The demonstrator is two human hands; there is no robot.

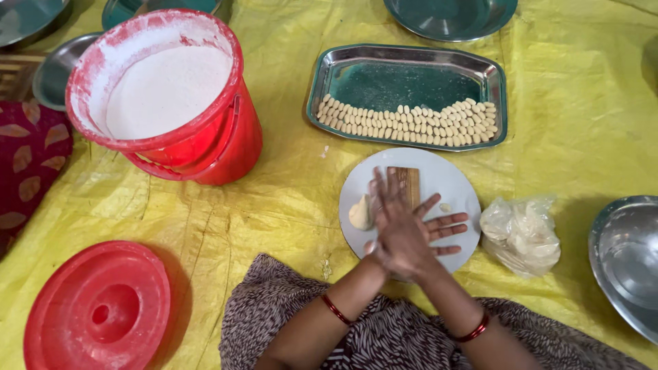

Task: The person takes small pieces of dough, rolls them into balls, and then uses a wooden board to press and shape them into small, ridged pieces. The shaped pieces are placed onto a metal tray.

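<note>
Pressed palm against palm, the two hands are lying crossed over the near half of a round pale plate (449, 179). Whatever may be rolling between the palms is hidden, so I cannot tell whether they are clamping anything. The left hand (392, 220) is lying on top with its fingers stretched toward the far edge of the plate; the right hand (433, 229) is lying under it, its fingers spreading out toward the right. A red bangle is sitting on each wrist.

On the plate, just beyond the left fingertips, a small ridged wooden board (408, 183) is lying flat. A lump of pale dough (360, 212) is sitting at the plate's left side, just beside the left hand, and a tiny dough piece (445, 207) is lying near the right fingers.

Right of the plate, a crumpled clear plastic bag (519, 234) is resting on the yellow sheet (288, 199) covering the floor. Beyond the plate, a rectangular steel tray (411, 75) is holding rows of small shaped dough pieces (408, 122) along its near side. To the left, a red bucket (219, 137) filled with white flour (168, 89) is standing tilted, and its red lid (99, 308) is lying near the lower left corner. Steel dishes are sitting at the edges, one of them a steel bowl (627, 257) at the right.
</note>
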